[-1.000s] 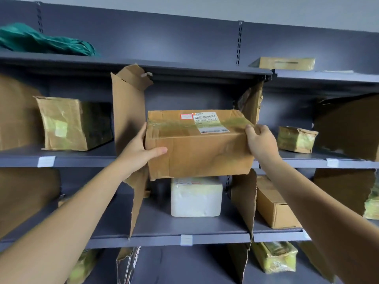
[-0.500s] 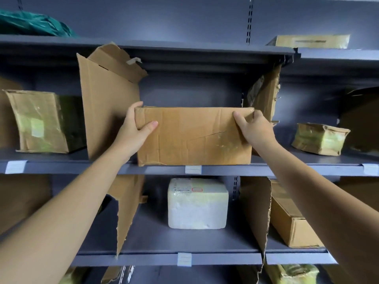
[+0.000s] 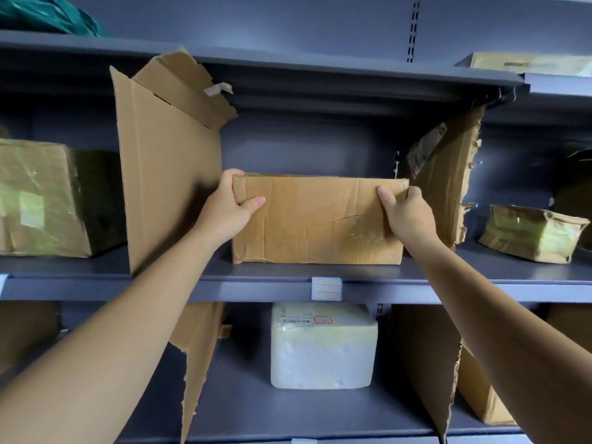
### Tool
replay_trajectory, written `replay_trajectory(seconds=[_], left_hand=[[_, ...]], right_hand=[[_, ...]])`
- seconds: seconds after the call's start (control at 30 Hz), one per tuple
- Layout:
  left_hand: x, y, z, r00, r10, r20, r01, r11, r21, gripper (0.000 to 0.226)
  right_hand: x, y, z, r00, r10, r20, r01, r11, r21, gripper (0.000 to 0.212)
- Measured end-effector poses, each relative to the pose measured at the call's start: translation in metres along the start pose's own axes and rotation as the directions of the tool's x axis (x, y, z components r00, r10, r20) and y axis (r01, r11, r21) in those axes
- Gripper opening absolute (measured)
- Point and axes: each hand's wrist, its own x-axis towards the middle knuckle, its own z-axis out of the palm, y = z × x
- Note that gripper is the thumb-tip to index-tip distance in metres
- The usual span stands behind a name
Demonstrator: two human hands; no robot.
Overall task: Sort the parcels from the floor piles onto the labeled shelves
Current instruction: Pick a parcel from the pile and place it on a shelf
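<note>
A creased brown cardboard parcel [image 3: 317, 219] sits on the middle grey shelf [image 3: 256, 285], between two torn cardboard dividers. My left hand [image 3: 229, 208] grips its upper left corner, thumb across the front face and fingers over the top edge. At the upper right corner my right hand [image 3: 405, 211] holds it the same way. A blank white label holder [image 3: 326, 288] is fixed on the shelf edge just below the parcel.
Left cardboard divider [image 3: 169, 174] and right divider [image 3: 448, 181] bound the bay. A taped box [image 3: 41, 197] stands far left, a small wrapped parcel [image 3: 533, 232] right. Below are a white foam box [image 3: 322, 346] and a brown box [image 3: 480, 392]. Green bag [image 3: 48, 17] lies on top.
The parcel went from held in front of the shelf to resting on it, pushed further back into the bay. Both hands stayed on its upper corners.
</note>
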Motion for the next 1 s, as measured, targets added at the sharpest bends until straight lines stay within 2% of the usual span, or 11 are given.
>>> replay_trajectory(seconds=[0.2, 0.33, 0.4, 0.47, 0.53, 0.57, 0.63, 0.73, 0.83, 1.0], left_hand=[[0.014, -0.005, 0.010, 0.998, -0.057, 0.012, 0.057, 0.998, -0.033, 0.054], [0.014, 0.000, 0.014, 0.992, -0.125, 0.022, 0.125, 0.992, -0.006, 0.071], [0.007, 0.005, 0.017, 0.988, -0.150, -0.020, 0.151, 0.988, 0.036, 0.077], [-0.006, 0.009, 0.021, 0.980, -0.108, -0.167, 0.118, 0.992, 0.051, 0.072], [-0.018, 0.013, 0.026, 0.955, 0.033, -0.295, -0.002, 0.995, 0.105, 0.062], [-0.025, 0.017, 0.030, 0.943, 0.120, -0.310, -0.080, 0.987, 0.138, 0.057], [-0.038, 0.028, 0.044, 0.921, 0.269, -0.280, -0.233, 0.960, 0.154, 0.050], [-0.062, 0.054, 0.075, 0.936, 0.312, -0.165, -0.322, 0.946, -0.042, 0.039], [-0.089, 0.084, 0.109, 0.961, 0.277, -0.017, -0.271, 0.920, -0.285, 0.033], [-0.160, 0.145, 0.169, 0.932, 0.308, 0.189, -0.183, 0.855, -0.486, 0.029]], right_hand=[[0.003, -0.007, 0.015, 0.997, 0.077, -0.013, -0.076, 0.997, 0.015, 0.067], [-0.002, -0.015, 0.016, 0.992, 0.117, 0.039, -0.118, 0.993, 0.010, 0.067], [-0.009, -0.020, 0.013, 0.989, 0.137, 0.062, -0.137, 0.991, -0.004, 0.067], [-0.016, -0.020, 0.011, 0.988, 0.141, 0.063, -0.141, 0.990, -0.005, 0.068], [-0.026, -0.019, 0.008, 0.989, 0.133, 0.058, -0.133, 0.991, -0.011, 0.067], [-0.032, -0.020, 0.005, 0.990, 0.127, 0.058, -0.126, 0.992, -0.020, 0.066], [-0.044, -0.020, -0.003, 0.993, 0.104, 0.054, -0.102, 0.994, -0.029, 0.061], [-0.066, -0.017, -0.023, 0.998, 0.057, -0.009, -0.057, 0.998, -0.007, 0.051], [-0.090, -0.001, -0.055, 0.997, 0.022, -0.076, -0.023, 1.000, -0.003, 0.044], [-0.145, 0.038, -0.145, 0.967, 0.135, -0.216, -0.123, 0.990, 0.068, 0.029]])
